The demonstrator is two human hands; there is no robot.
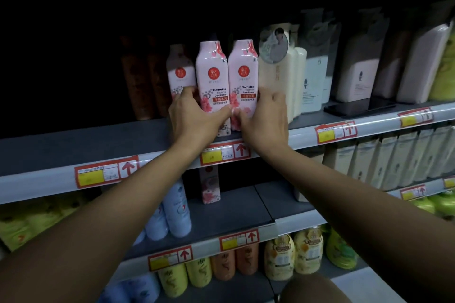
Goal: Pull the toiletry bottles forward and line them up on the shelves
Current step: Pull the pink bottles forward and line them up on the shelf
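Left hand (194, 115) grips left pink bottle (213, 81), right hand (264, 115) grips right pink bottle (243, 81); both upright, touching, between the hands near the shelf (73, 147) edge. Slide together, bases flat, labels forward, stop at the lip.

You have two pink Camellia conditioner bottles upright and side by side near the front edge of the middle shelf (73, 147). The left pink bottle (211, 76) and the right pink bottle (243, 74) touch along their sides, their labels facing you: a red round logo, black "Camellia" lettering, a red band and pink blossom print. A third pink bottle (178, 69) of the same design stands upright further back, just left of the pair and half in shadow. Behind it to the left, brown bottles (138, 81) stand deep in the dark of the shelf.
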